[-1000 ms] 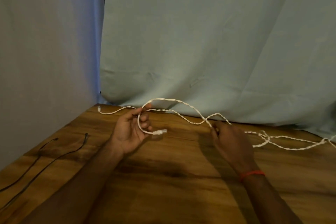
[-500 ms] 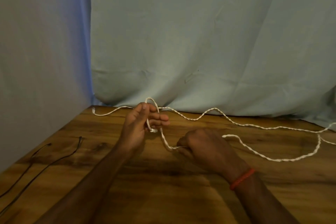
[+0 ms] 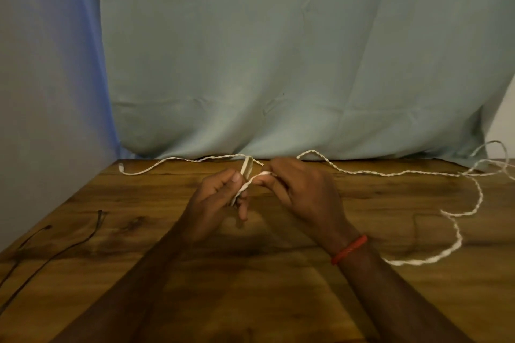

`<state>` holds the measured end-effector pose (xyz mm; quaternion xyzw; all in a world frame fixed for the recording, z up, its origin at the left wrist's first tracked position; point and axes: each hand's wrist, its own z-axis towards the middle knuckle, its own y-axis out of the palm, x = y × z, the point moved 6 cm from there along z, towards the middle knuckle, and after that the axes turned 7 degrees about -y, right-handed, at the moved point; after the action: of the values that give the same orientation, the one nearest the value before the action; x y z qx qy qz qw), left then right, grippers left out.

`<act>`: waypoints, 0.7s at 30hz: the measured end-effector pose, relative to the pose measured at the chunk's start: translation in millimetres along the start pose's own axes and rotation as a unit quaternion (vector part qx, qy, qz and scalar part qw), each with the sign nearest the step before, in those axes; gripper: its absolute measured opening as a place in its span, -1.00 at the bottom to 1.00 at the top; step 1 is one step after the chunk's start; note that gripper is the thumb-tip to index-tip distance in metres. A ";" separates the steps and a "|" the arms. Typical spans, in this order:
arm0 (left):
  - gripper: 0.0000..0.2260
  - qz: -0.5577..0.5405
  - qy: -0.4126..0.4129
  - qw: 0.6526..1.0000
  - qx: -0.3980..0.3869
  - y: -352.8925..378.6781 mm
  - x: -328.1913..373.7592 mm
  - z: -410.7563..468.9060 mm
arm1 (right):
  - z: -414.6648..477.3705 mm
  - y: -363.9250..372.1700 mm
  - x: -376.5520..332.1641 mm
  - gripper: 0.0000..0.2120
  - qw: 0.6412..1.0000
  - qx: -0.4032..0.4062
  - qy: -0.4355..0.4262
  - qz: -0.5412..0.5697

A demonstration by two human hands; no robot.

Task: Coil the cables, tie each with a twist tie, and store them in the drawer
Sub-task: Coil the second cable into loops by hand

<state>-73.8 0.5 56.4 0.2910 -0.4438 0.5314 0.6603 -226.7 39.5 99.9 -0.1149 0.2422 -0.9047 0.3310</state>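
A long white twisted cable [image 3: 370,173] snakes over the wooden table [image 3: 278,301], from the far left corner to the right edge and back in a loop at the right. My left hand [image 3: 216,203] grips a small loop of the white cable between thumb and fingers, the loop standing up above the thumb. My right hand [image 3: 303,195], with a red band at the wrist, pinches the same cable just to the right of the left hand. The two hands are close together above the table's middle.
A thin black cable [image 3: 53,255] lies on the table's left side, its ends near the left edge. Pale cloth [image 3: 278,64] hangs behind the table and at the left. No drawer or twist tie is in view.
My right hand has risen from the table and moved up to meet the left hand. The white cable's slack has been drawn in, and its right loop now lies nearer the front.
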 end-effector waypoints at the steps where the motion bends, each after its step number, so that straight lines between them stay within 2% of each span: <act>1: -0.67 -0.029 -0.016 0.999 -0.002 2.1 -2.9 0.5 | -0.4 -2.2 3.6 -0.75 1.000 0.015 0.023 0.013; 4: -0.55 -0.106 -0.052 0.993 0.015 6.7 -2.7 -5.8 | -1.9 -9.2 9.7 -0.77 0.995 0.055 0.075 0.027; 7: -0.60 -0.171 -0.054 0.980 -0.088 19.8 2.2 -5.3 | -2.9 -8.1 15.9 -0.64 0.989 0.059 0.133 0.041; 11: -0.62 -0.268 -0.094 0.949 -0.135 26.6 -5.7 -6.6 | -6.9 -4.0 31.2 -0.57 0.982 0.048 0.175 0.054; 15: -0.60 -0.378 -0.128 0.904 -0.153 25.2 -9.1 -3.5 | -15.0 13.9 41.9 -0.60 0.979 -0.048 0.197 0.040; 19: -0.62 -0.518 -0.107 0.821 -0.214 17.7 -0.4 2.5 | -20.9 30.3 35.2 -0.70 0.978 -0.144 0.147 -0.029; 21: -0.63 -0.540 -0.091 0.817 -0.182 3.4 -1.2 8.2 | -20.1 31.4 30.0 -0.64 0.975 -0.182 0.123 -0.038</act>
<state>-79.4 -6.2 58.6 0.4054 -0.3619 -0.0290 0.8389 -239.6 6.3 68.0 -0.0700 0.4376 -0.8644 0.2374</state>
